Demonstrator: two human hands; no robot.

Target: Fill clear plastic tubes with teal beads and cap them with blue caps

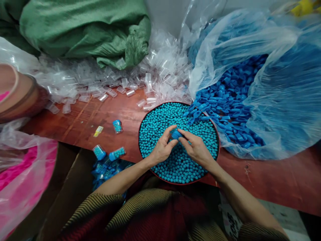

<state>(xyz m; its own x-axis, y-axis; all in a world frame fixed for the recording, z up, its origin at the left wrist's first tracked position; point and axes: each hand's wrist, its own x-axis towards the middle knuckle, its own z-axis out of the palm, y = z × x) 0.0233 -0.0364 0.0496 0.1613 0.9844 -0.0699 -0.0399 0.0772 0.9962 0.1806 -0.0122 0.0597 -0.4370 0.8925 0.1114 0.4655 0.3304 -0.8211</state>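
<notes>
A small blue piece (pixel 176 135) is pinched at the fingertips where the two hands meet, above a round tray (pixel 139 139) filled with turquoise balls (pixel 179 164). The grip of the left hand (pixel 162 147) closes on it from the left, index finger along the far side and thumb on the near side; the grip of the right hand (pixel 197 149) closes on it from the right, its fingertips against the top and side. The piece thus lies right between the two grips, partly covered by the fingers, so its exact shape cannot be told. The tray rests at the near edge of the reddish surface (pixel 265 177). Just beyond its right rim, blue caps (pixel 233 103) spill from a large clear plastic bag (pixel 288 90), a few reaching over the rim onto the balls. Behind the tray and off to the left, clear tubes (pixel 160 72) lie in a long loose heap, with a green sack (pixel 85 30) partly on top. To the left of the tray, a blue-capped container (pixel 117 126) with turquoise balls inside sits near a small yellow piece (pixel 98 131). Nearer the person, two more filled containers (pixel 117 154) lie by the surface's edge, above a pile of similar ones (pixel 106 172).
</notes>
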